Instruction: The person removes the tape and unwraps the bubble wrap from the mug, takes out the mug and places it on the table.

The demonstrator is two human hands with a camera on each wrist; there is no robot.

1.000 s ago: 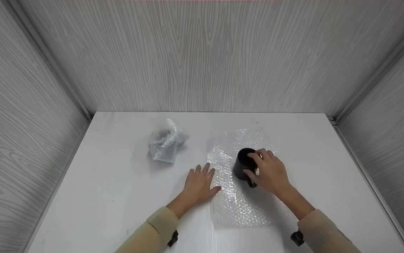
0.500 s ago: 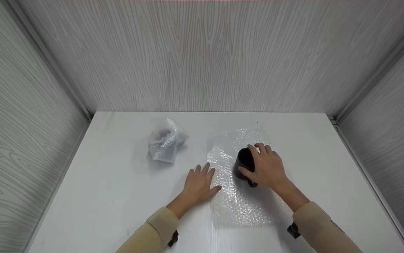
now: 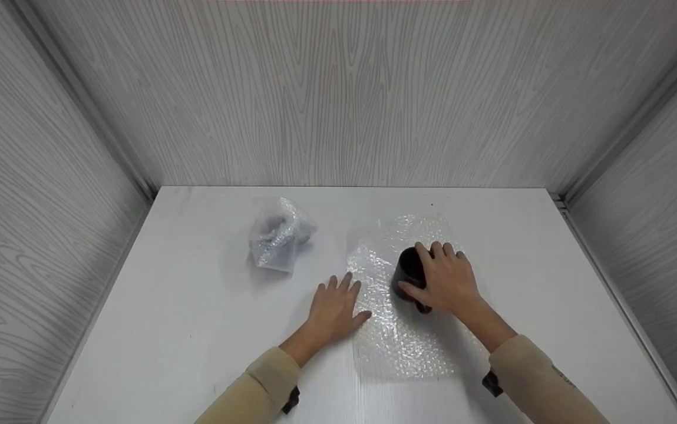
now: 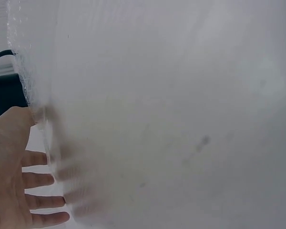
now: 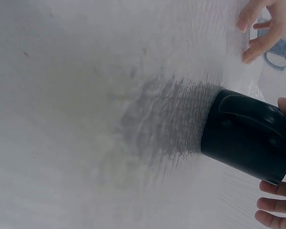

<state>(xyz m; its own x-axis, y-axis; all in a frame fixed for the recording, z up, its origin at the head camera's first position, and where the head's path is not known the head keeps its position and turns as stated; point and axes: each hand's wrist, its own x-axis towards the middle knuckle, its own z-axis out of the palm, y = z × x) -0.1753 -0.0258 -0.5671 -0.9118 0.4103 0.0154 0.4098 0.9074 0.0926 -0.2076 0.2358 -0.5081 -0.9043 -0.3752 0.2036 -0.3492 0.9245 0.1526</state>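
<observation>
A dark mug [image 3: 407,282] stands upright on a flat sheet of bubble wrap [image 3: 397,347], right of the table's middle. My right hand [image 3: 449,282] grips it at the rim, thumb on the near side and fingers over the far side. Its looped handle [image 5: 257,112] shows plainly in the right wrist view. My left hand [image 3: 333,309] lies flat with fingers spread at the sheet's left edge, and its thumb tip reaches onto the wrap. In the left wrist view, the straight fingers [image 4: 43,201] rest along that edge.
Farther back on the left sits a bundle [image 3: 279,241] in crumpled bubble wrap; a bluish looped handle [image 5: 279,55] shows through it in the right wrist view. Wood-grain panels [image 3: 338,94] enclose the white table [image 3: 197,330] at the back and both sides.
My right hand has shifted slightly left and its fingers have moved from hovering at the mug's rim to gripping it. The left hand, mug and sheet look unmoved.
</observation>
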